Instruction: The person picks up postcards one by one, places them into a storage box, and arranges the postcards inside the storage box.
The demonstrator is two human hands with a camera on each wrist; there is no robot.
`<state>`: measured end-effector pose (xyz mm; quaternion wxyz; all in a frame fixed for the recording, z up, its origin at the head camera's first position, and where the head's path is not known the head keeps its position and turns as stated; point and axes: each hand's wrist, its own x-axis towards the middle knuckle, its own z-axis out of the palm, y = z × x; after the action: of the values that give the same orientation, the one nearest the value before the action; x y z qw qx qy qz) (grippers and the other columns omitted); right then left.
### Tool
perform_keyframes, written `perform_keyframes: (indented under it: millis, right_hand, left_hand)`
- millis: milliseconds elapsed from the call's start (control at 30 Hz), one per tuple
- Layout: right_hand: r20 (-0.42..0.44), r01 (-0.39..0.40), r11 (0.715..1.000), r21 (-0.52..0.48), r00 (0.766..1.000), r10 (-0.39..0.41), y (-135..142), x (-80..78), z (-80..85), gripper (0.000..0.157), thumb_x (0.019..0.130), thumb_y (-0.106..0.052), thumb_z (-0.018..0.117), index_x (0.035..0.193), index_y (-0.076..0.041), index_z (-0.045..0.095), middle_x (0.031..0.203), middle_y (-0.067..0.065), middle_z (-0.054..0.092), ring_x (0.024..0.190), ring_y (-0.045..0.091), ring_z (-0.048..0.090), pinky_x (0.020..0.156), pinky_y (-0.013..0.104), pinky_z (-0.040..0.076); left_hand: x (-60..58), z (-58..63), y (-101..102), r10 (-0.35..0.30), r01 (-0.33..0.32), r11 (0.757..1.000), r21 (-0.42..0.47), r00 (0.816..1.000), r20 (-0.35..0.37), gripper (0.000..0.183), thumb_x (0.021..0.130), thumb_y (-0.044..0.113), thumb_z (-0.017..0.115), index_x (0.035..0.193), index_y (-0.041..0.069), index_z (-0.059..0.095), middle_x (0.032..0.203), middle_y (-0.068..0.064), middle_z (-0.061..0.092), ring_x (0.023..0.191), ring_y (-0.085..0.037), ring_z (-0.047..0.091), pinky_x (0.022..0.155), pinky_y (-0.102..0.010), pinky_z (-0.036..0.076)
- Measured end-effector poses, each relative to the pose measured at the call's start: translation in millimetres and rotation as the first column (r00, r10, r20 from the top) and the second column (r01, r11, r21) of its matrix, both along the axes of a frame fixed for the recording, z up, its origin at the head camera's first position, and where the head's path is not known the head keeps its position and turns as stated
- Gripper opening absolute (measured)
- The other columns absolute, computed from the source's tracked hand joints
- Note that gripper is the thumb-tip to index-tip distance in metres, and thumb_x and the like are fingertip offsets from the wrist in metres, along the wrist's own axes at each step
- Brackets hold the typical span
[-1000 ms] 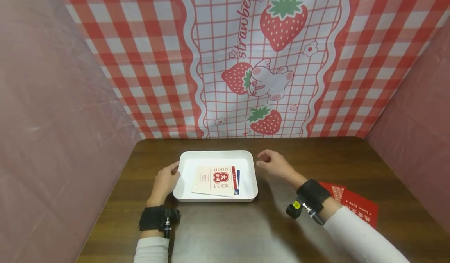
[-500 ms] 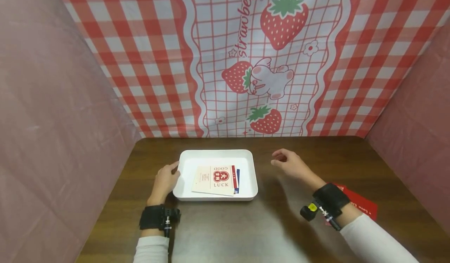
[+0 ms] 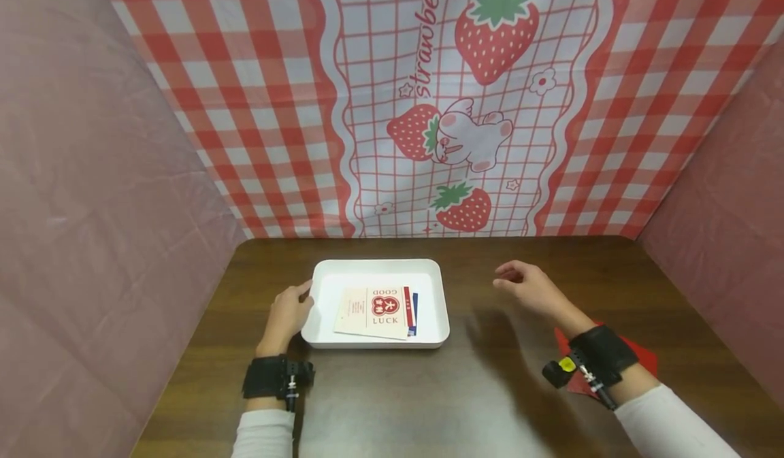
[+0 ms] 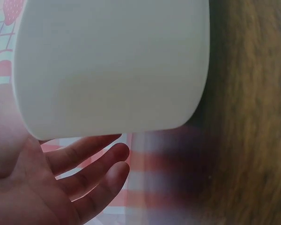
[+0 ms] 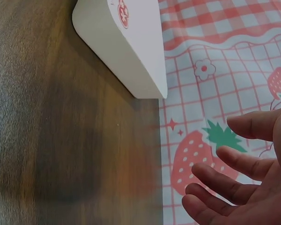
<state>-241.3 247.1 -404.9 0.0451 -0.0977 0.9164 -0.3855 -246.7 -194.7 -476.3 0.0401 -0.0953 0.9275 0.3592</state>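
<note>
A white rectangular tray (image 3: 432, 288) lies on the table. Inside it is a cream card (image 3: 361, 314) printed "GOOD LUCK", with a blue-edged card (image 3: 416, 303) showing from beneath. My left hand (image 3: 286, 315) rests at the tray's left side, fingertips right at the outer wall. In the left wrist view, several loosely bent fingers (image 4: 100, 180) show below the tray wall. Right of the tray, my right hand (image 3: 534, 292) hovers over the table with relaxed fingers and nothing in them; the right wrist view shows those fingers (image 5: 229, 183) spread apart.
Red paper pieces (image 3: 646, 361) lie on the right of the wooden table (image 3: 392, 403), partly hidden under my right forearm. A strawberry-print checked cloth (image 3: 275, 104) hangs behind the table. Pink cloth walls (image 3: 110, 206) stand at both sides.
My right hand has moved right, away from the tray, and its forearm now covers more of the red paper. The left hand, tray and cards have stayed in place.
</note>
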Motion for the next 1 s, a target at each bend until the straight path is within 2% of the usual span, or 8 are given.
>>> perform_keyframes:
  millis: [333, 600, 767, 1000]
  right_hand:
    - [0.016, -0.004, 0.999, 0.05, 1.0, 0.003, 18.9, 1.8, 0.9, 0.037, 0.095, -0.024, 0.062, 0.117, 0.006, 0.061, 0.106, 0.02, 0.066, 0.095, 0.03, 0.06, 0.073, 0.031, 0.047]
    - [0.021, -0.067, 0.992, 0.107, 0.998, 0.065, 31.4, 6.4, -0.9, 0.041, 0.092, -0.024, 0.066, 0.12, 0.005, 0.058, 0.108, 0.019, 0.066, 0.097, 0.027, 0.061, 0.076, 0.032, 0.05]
    - [0.001, -0.047, 0.987, 0.157, 0.999, 0.048, 38.6, 9.2, -0.7, 0.041, 0.091, -0.025, 0.067, 0.118, 0.004, 0.06, 0.107, 0.019, 0.068, 0.099, 0.03, 0.062, 0.074, 0.034, 0.05]
    - [-0.003, -0.025, 0.987, 0.159, 1.0, 0.026, 50.6, 10.4, 0.0, 0.046, 0.089, -0.026, 0.068, 0.121, 0.005, 0.058, 0.11, 0.022, 0.067, 0.099, 0.032, 0.063, 0.074, 0.034, 0.051]
  left_hand:
    - [2.0, -7.2, 1.5, -0.011, 0.01, 1.0, -0.018, 0.999, -0.045, 0.046, 0.097, 0.015, 0.049, 0.142, 0.007, 0.048, 0.144, -0.023, 0.05, 0.131, -0.041, 0.048, 0.106, -0.056, 0.04]
    - [1.5, -7.6, 2.3, -0.008, 0.007, 1.0, -0.014, 0.999, -0.05, 0.046, 0.097, 0.015, 0.048, 0.142, 0.006, 0.048, 0.144, -0.022, 0.05, 0.131, -0.04, 0.049, 0.105, -0.056, 0.041]
    - [0.7, -6.3, 2.4, -0.016, 0.015, 1.0, -0.016, 0.999, -0.042, 0.046, 0.097, 0.016, 0.047, 0.143, 0.007, 0.047, 0.145, -0.022, 0.048, 0.131, -0.041, 0.048, 0.105, -0.057, 0.04]
    - [-0.2, -2.1, 1.2, -0.012, 0.011, 0.999, -0.034, 0.999, -0.042, 0.046, 0.097, 0.015, 0.048, 0.143, 0.007, 0.047, 0.145, -0.022, 0.048, 0.129, -0.04, 0.05, 0.103, -0.055, 0.042]
